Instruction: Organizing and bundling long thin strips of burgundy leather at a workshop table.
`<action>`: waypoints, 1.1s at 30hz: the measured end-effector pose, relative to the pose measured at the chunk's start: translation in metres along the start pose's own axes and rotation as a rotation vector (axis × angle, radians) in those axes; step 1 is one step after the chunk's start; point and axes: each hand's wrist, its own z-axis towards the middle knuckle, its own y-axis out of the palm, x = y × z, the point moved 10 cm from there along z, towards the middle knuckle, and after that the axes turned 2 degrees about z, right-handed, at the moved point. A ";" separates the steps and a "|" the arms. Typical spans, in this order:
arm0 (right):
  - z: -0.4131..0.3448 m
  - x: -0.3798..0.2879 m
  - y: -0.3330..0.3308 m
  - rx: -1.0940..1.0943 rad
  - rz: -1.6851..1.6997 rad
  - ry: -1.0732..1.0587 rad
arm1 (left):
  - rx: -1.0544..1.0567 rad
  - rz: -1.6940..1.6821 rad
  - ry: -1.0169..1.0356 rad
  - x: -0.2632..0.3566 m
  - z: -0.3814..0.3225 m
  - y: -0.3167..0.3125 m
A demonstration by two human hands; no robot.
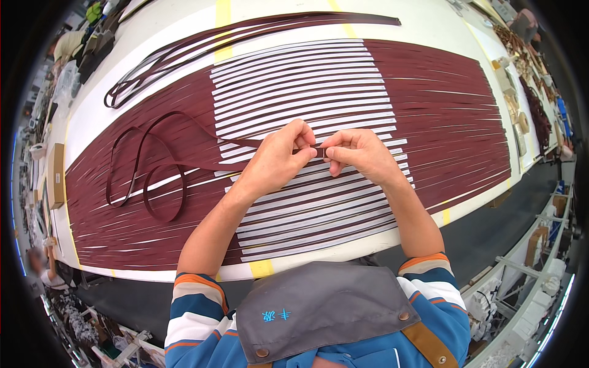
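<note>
My left hand point(283, 154) pinches a dark maroon strap point(161, 124) between thumb and fingers. From there the strap runs left and lies in loose loops over the laid-out strips. Close beside it, my right hand point(356, 151) pinches the short end of the same strap. Beneath both hands, many narrow maroon strips point(432, 101) lie side by side across the table. White strips point(299, 106), perhaps paper or tape, cover their middle part in a striped band. Some of the band is hidden under my hands and forearms.
Longer maroon straps point(276, 23) lie folded along the far side of the white table point(460, 221). A cardboard box point(56, 177) stands at the left edge. Dried-looking brown material point(515, 50) lies on the right. Another person point(46, 267) is at the lower left, and metal shelving point(524, 271) stands at right.
</note>
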 end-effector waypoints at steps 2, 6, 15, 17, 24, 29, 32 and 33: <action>0.000 0.000 0.000 -0.001 0.002 0.001 | -0.004 0.005 -0.012 0.000 0.000 0.000; 0.000 0.000 0.000 -0.001 -0.001 0.006 | -0.006 0.001 -0.003 -0.002 0.000 0.000; 0.000 0.000 0.000 0.000 0.007 0.008 | 0.004 -0.013 -0.012 -0.001 0.000 0.000; 0.000 0.000 0.000 -0.001 0.005 0.009 | -0.028 0.012 -0.007 0.000 0.001 0.002; 0.000 0.001 0.000 0.001 0.002 0.018 | -0.016 0.017 0.007 -0.002 0.001 0.003; 0.002 0.003 0.003 -0.006 0.014 0.015 | 0.009 0.010 -0.007 -0.002 0.000 0.002; 0.003 0.007 0.004 -0.012 0.028 -0.003 | 0.009 -0.010 0.016 -0.002 0.000 0.006; 0.003 0.008 0.004 -0.019 0.034 -0.016 | 0.009 -0.012 0.016 0.002 0.000 0.005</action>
